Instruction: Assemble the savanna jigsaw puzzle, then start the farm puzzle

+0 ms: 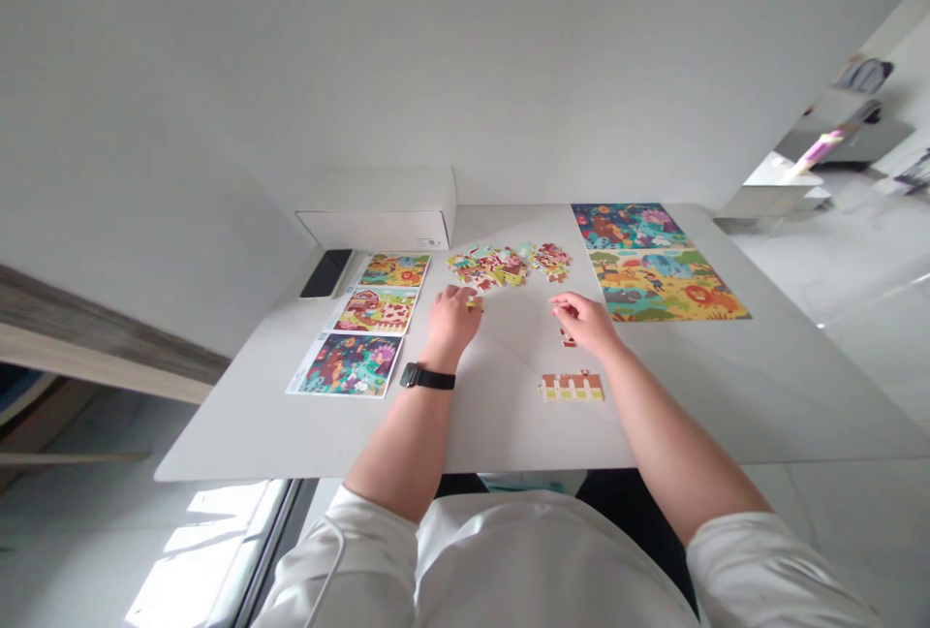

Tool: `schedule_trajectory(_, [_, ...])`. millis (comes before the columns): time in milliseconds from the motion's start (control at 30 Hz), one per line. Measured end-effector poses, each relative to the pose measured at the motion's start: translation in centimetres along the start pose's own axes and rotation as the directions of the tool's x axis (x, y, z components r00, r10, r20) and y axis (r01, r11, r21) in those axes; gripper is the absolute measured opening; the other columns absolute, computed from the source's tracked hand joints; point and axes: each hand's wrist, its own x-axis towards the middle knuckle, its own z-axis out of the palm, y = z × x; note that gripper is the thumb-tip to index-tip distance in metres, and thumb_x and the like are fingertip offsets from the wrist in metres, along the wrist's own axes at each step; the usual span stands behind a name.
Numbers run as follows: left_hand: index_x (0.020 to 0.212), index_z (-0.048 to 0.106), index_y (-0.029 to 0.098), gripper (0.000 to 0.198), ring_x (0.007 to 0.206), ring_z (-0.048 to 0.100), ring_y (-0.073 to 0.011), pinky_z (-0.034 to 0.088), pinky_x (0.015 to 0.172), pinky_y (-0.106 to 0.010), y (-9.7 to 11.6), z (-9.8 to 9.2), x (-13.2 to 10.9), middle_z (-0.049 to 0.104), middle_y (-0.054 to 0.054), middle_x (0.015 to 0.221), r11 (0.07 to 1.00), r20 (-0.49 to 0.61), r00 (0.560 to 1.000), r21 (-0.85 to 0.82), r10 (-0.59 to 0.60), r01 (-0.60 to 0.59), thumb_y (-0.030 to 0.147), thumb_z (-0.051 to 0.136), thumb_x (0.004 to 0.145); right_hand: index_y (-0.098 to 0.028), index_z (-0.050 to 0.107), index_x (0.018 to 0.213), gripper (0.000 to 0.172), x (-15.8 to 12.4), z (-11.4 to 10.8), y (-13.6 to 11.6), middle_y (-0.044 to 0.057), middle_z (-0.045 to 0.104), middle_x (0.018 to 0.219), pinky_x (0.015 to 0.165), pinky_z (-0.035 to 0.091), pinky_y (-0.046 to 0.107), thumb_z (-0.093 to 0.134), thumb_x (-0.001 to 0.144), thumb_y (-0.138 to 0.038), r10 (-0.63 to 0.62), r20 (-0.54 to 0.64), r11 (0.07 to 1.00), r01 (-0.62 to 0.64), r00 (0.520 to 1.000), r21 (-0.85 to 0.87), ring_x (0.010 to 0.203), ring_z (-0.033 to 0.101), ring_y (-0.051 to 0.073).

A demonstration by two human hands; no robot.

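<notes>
I am seeing the white rectangular table carrying a loose heap of colourful cardboard puzzle pieces at twelve o'clock. My left hand is pinching a small yellow piece at the heap's six o'clock edge. My right hand is lying curled over a small red piece; I cannot tell its grip.
</notes>
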Motion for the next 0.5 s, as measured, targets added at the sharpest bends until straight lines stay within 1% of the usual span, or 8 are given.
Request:
schedule_trajectory(67, [0.121, 0.079, 0.027, 0.029, 0.124, 0.065, -0.0345, 0.051, 0.11, -0.047, 1.0, 0.3, -0.5, 0.072, -0.014, 0.13, 0.998, 0.076, 0.997, 0.046, 0.028, -0.031, 0.029, 0.062, 0.098, -0.029, 0.08, 0.112, 0.025, 0.0, 0.0, -0.2, 0.004, 0.083, 0.101, 0.07, 0.059, 0.035, 0.063, 0.094, -0.033, -0.032, -0.006, 0.997, 0.031, 0.999, -0.072, 0.068, 0.069, 0.019])
schedule_trajectory(133, [0.12, 0.079, 0.027, 0.028, 0.125, 0.063, -0.0376, 0.049, 0.11, -0.054, 1.6, 0.5, -1.0, 0.071, -0.015, 0.134, 0.996, 0.11, 0.994, 0.092, 0.007, -0.017, 0.035, 0.064, 0.098, -0.028, 0.081, 0.109, 0.022, 0.3, 0.1, -0.7, 0.005, 0.083, 0.103, 0.079, 0.06, 0.037, 0.063, 0.095, -0.03, -0.076, -0.015, 0.988, 0.073, 0.997, -0.136, 0.078, 0.073, 0.022])
schedule_trajectory(233, [0.121, 0.079, 0.025, 0.03, 0.129, 0.061, -0.0399, 0.042, 0.117, -0.062, 1.7, 0.7, -1.3, 0.069, -0.017, 0.138, 0.994, 0.106, 0.994, 0.105, 0.001, -0.012, 0.039, 0.06, 0.101, -0.027, 0.081, 0.108, 0.022, 1.3, 0.1, -1.6, 0.007, 0.083, 0.109, 0.088, 0.06, 0.038, 0.062, 0.097, -0.026, -0.155, 0.015, 0.966, 0.155, 0.988, -0.206, 0.097, 0.076, 0.025])
schedule_trajectory(333, [0.127, 0.076, 0.028, 0.032, 0.136, 0.059, -0.0391, 0.033, 0.125, -0.068, 1.5, 1.0, -1.3, 0.067, -0.016, 0.145, 0.998, 0.115, 0.993, 0.058, 0.022, -0.028, 0.036, 0.057, 0.103, -0.027, 0.081, 0.109, 0.022, 3.2, 0.2, -2.1, 0.007, 0.082, 0.114, 0.099, 0.058, 0.041, 0.065, 0.096, -0.021, -0.201, 0.094, 0.929, 0.221, 0.975, -0.298, 0.106, 0.075, 0.026])
schedule_trajectory(433, [0.138, 0.07, 0.028, 0.04, 0.15, 0.049, -0.0386, 0.026, 0.129, -0.07, 1.0, 1.5, -1.0, 0.06, -0.016, 0.158, 0.999, 0.122, 0.992, 0.027, 0.033, -0.036, 0.034, 0.062, 0.1, -0.026, 0.082, 0.11, 0.021, 6.0, 0.7, -2.2, 0.009, 0.081, 0.12, 0.105, 0.055, 0.042, 0.069, 0.094, -0.019, -0.168, 0.157, 0.879, 0.22, 0.973, -0.423, 0.114, 0.074, 0.028])
schedule_trajectory(500, [0.144, 0.066, 0.026, 0.046, 0.157, 0.042, -0.0385, 0.023, 0.131, -0.071, 0.7, 1.9, -0.7, 0.054, -0.017, 0.165, 0.999, 0.11, 0.994, 0.028, 0.017, -0.02, 0.034, 0.063, 0.099, -0.026, 0.081, 0.112, 0.022, 8.0, 1.3, -2.1, 0.009, 0.081, 0.122, 0.104, 0.055, 0.041, 0.072, 0.094, -0.019, -0.105, 0.162, 0.852, 0.173, 0.981, -0.495, 0.115, 0.073, 0.029])
